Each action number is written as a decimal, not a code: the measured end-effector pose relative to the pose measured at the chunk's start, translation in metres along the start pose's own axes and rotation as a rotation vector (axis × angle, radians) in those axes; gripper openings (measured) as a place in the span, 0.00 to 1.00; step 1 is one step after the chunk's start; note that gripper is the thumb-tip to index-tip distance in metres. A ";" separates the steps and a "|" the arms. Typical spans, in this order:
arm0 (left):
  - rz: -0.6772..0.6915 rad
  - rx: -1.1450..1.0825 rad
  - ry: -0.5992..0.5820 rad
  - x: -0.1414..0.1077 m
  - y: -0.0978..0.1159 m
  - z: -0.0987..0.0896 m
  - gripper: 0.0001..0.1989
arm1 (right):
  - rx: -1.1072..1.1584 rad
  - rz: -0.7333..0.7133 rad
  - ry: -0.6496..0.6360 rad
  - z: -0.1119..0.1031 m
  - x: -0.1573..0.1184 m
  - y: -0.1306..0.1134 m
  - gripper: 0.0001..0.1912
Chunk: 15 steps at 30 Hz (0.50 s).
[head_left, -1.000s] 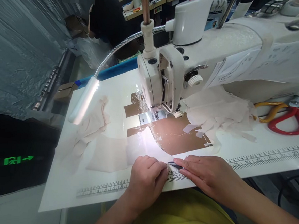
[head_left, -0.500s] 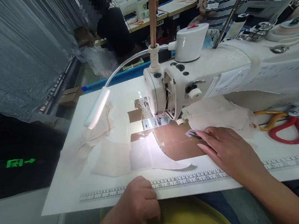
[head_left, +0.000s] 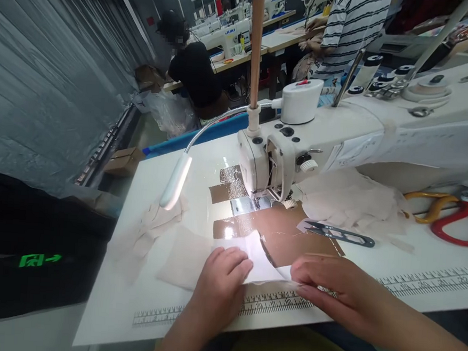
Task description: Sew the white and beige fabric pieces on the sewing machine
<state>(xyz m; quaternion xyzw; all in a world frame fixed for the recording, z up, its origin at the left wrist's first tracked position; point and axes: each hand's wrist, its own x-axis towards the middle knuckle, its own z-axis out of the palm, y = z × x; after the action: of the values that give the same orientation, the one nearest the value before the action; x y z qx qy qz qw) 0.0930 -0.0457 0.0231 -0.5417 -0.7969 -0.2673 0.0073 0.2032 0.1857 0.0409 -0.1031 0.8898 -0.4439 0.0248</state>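
Observation:
A pale piece of fabric (head_left: 265, 268) lies across the front of the sewing machine's bed, brightly lit in its middle. My left hand (head_left: 222, 281) rests on its near part, fingers curled together and closed on the cloth. At the cloth's right-hand tip, my right hand (head_left: 326, 283) pinches the edge between thumb and fingers. Thread snips (head_left: 345, 236) lie just beyond my right hand, partly over the brown covering (head_left: 282, 229). The sewing machine head (head_left: 259, 164) stands behind the cloth, apart from both hands.
Crumpled pale fabric (head_left: 352, 202) lies right of the needle area, beside red-handled scissors (head_left: 461, 223). More cloth scraps (head_left: 154, 223) lie left under a lamp (head_left: 176, 182). A printed ruler (head_left: 269, 303) runs along the front edge. Two people sit or stand at machines behind.
My right hand has let go of the thread snips and moved nearer, onto the fabric's right tip. My left hand has moved forward from the table's edge onto the fabric.

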 end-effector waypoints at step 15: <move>-0.552 -0.059 -0.023 0.053 -0.084 -0.109 0.17 | 0.239 0.438 0.044 -0.002 0.008 0.014 0.20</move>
<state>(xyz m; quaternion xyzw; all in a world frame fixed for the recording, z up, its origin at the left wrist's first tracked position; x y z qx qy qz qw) -0.0319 -0.0702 0.0976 -0.3071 -0.9062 -0.2762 -0.0906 0.1927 0.1935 0.0317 0.1055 0.8323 -0.5322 0.1132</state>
